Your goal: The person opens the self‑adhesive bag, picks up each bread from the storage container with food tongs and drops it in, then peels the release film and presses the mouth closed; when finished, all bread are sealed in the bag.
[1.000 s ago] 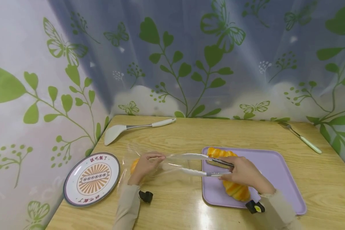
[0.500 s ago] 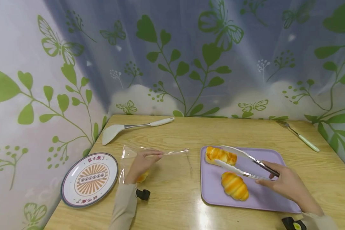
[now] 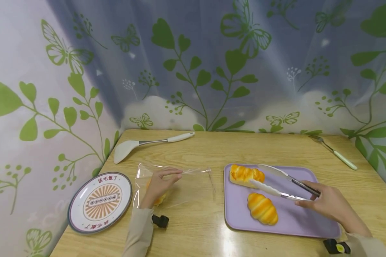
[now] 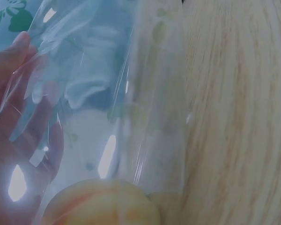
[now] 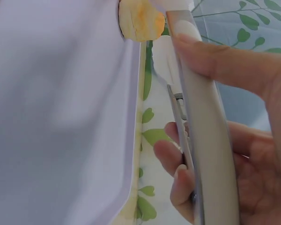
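Observation:
My left hand (image 3: 161,185) pinches the upper edge of a clear plastic bag (image 3: 194,189) between thumb and fingers. A bread roll (image 4: 103,204) lies inside the bag, partly hidden by that hand in the head view. My right hand (image 3: 328,203) grips a pair of tongs (image 3: 266,187) with white scalloped tips. The tips are apart with nothing between them, over the purple tray (image 3: 296,223). On the tray lie an orange-topped bread loaf (image 3: 242,175), close to the tongs' lower tip, and a croissant-shaped bread (image 3: 262,209) nearer the front.
A white plate (image 3: 77,210) with a red and orange print stands left of the bag. Behind it lies a white spatula (image 3: 125,150). A fork with a pale green handle (image 3: 345,160) is at the back right. A patterned curtain (image 3: 199,100) borders the table.
My right hand has drawn the tongs rightward from the bag's mouth to above the tray. My left hand keeps its hold on the bag, whose mouth has flattened.

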The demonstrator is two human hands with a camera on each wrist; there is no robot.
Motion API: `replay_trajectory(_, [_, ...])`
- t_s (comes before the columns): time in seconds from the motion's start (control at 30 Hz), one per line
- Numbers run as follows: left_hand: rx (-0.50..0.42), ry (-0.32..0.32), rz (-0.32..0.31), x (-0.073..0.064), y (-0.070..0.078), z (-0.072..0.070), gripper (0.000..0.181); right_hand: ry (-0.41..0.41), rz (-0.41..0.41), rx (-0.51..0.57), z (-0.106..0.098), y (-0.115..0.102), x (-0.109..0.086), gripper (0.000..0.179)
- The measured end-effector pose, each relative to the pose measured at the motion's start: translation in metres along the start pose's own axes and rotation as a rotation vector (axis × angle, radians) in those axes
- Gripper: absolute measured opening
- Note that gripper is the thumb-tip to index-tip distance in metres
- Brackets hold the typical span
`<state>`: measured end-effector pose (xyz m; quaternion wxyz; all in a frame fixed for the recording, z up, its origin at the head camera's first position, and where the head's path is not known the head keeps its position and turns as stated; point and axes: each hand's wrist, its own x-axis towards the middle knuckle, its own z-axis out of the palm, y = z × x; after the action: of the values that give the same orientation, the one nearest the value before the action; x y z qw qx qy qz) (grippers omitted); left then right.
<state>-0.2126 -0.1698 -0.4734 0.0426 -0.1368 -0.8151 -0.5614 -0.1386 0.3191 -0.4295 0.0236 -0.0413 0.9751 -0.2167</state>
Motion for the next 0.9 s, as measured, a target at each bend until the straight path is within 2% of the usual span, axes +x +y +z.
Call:
replay_trajectory(0.23, [-0.007,-0.024,0.039,0.0,-0.002,-0.001,0.021,-0.048,-0.045,-0.025,-0.001,-0.006,0.017,0.08])
replay_trajectory(0.4, [-0.004,-0.031,0.052,0.0,-0.002,-0.001,0.019,-0.023,-0.065,-0.023,0.001,-0.012,0.019,0.075])
replay_trajectory(0.57, [-0.004,-0.027,0.063,-0.001,-0.003,-0.001,0.018,0.011,-0.12,0.025,0.003,-0.026,0.017,0.068])
replay_trajectory(0.77, [-0.019,-0.028,0.073,0.0,-0.004,-0.002,0.019,-0.012,-0.192,0.062,0.005,-0.048,0.018,0.065])
replay_trajectory(0.9, [-0.009,-0.032,0.076,0.0,-0.006,-0.001,0.018,-0.025,-0.225,0.05,0.006,-0.058,0.019,0.063])
